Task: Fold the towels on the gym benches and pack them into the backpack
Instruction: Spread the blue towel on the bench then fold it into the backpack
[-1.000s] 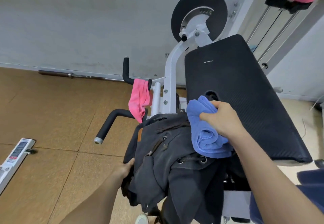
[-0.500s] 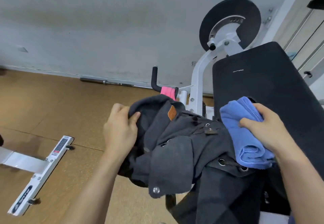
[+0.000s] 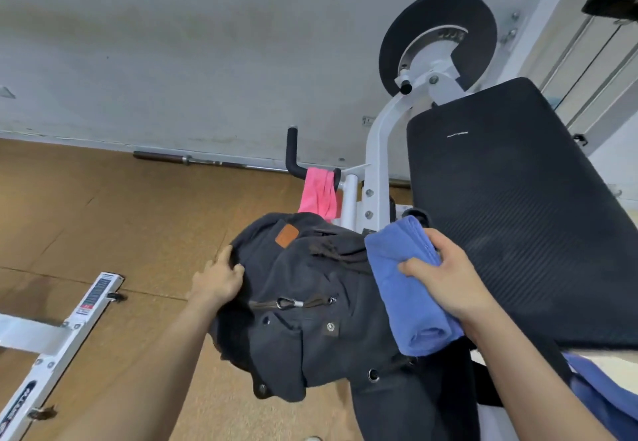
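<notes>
head view: left hand (image 3: 221,278) grips the dark backpack's (image 3: 310,320) left edge. right hand (image 3: 445,282) curls round the folded blue towel (image 3: 407,299), touching the backpack's right side beside the bench pad (image 3: 518,219). pink towel (image 3: 319,195) hangs on a handle behind; bare floor (image 3: 121,226) lies left.

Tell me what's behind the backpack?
A pink towel hangs over a black handle behind the backpack, next to the white frame. The backpack covers the towel's bottom end, so how far it hangs down is hidden.
</notes>
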